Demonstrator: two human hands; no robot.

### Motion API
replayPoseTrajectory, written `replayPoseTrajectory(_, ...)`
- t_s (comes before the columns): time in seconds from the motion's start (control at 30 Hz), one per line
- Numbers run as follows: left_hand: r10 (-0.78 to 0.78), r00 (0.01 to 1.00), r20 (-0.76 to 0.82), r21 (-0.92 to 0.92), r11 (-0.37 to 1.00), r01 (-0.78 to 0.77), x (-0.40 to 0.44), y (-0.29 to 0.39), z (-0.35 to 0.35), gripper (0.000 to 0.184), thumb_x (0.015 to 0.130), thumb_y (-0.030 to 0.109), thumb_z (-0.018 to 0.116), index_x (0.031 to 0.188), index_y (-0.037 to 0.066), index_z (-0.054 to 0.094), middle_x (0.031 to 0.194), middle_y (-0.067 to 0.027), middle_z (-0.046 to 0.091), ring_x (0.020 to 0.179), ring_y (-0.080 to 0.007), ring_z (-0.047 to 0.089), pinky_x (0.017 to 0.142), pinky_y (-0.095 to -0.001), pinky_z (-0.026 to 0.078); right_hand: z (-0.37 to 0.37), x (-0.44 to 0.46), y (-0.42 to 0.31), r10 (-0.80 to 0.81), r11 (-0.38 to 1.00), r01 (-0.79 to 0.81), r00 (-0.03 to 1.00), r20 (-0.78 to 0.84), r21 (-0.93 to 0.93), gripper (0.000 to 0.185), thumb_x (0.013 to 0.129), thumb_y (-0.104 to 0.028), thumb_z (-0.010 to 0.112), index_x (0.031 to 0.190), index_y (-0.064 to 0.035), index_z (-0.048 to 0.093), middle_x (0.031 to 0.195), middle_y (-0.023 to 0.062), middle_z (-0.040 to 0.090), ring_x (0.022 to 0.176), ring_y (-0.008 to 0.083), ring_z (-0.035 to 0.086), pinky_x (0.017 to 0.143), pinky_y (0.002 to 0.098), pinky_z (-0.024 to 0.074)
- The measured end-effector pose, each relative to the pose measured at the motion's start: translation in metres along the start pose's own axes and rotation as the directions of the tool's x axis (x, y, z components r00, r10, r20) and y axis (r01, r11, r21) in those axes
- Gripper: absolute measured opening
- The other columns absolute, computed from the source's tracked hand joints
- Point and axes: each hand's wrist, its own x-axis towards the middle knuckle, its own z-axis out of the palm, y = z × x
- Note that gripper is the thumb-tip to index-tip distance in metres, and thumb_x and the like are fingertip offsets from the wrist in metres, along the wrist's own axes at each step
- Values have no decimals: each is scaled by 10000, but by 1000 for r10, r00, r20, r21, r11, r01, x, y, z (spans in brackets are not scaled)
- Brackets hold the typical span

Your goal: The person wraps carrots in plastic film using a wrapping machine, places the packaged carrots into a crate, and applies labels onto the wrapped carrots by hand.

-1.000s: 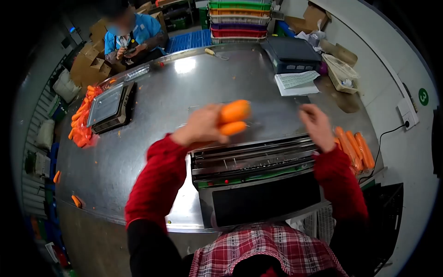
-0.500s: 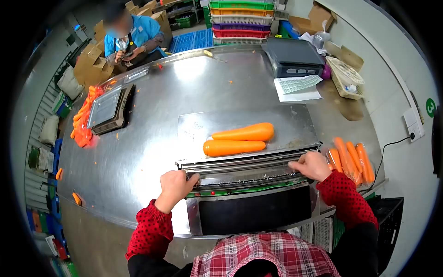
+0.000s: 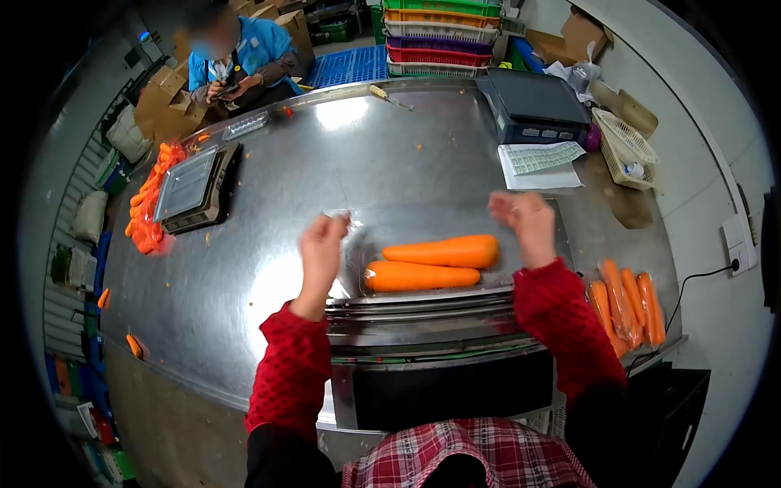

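Two large orange carrots, the upper one (image 3: 443, 251) and the lower one (image 3: 423, 276), lie side by side on the metal plate of the wrapping machine. Clear plastic film (image 3: 353, 236) glints around them and is hard to trace. Beyond the carrots' left end, my left hand (image 3: 323, 248) is raised with its fingers pinched on the film's edge. My right hand (image 3: 527, 226), slightly blurred, is closed at the opposite side, beyond the right end of the carrots. The machine's metal rollers and slot (image 3: 423, 313) run between my forearms.
Wrapped carrots (image 3: 626, 305) lie at the right edge. A scale (image 3: 195, 187) and carrots in red netting (image 3: 146, 215) stand left. Farther back are a dark scale (image 3: 537, 106), label sheets (image 3: 541, 163) and a yellow-handled tool (image 3: 390, 98). A person (image 3: 244, 65) sits across the table.
Both hands have moved forward from the roller edge to beyond the carrots, drawing the clear film over them. My view has shifted slightly.
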Motion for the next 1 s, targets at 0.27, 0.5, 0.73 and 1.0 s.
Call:
replayPoseTrajectory(0.27,292,896,334,607,661,-441,-33,-5,-4,188,948,168,563,908,23,676,1071,-140,682,974,-279,591,837,-357,478,-35,-1,6,266,772,86,856,443,-630,224,961,-152,505,1054,-12,653,1320,165,528,1212,241,495,1063,362,322)
replayPoseTrajectory(0.5,-8,971,239,241,969,-51,-77,35,-10,192,984,138,537,839,13,555,682,12,538,604,-41,423,547,-219,376,-19,-45,-66,435,814,-100,757,487,-572,196,1002,-185,461,1127,-75,564,883,32,538,622,71,517,471,216,496)
replayPoseTrajectory(0.73,-417,862,288,319,891,324,-224,85,-39,129,971,104,563,905,0,601,732,15,565,585,-23,410,509,-191,347,-60,-189,-78,533,802,-218,682,501,-556,179,997,-140,477,1112,-61,590,911,9,593,636,52,530,489,217,482)
replayPoseTrajectory(1.0,-209,973,-99,333,914,231,-249,7,-42,138,952,140,596,939,3,610,725,45,510,579,-21,373,502,-201,316,-114,-245,-11,524,851,-502,833,-176,153,311,984,-275,542,980,31,599,786,60,621,634,96,604,512,224,464)
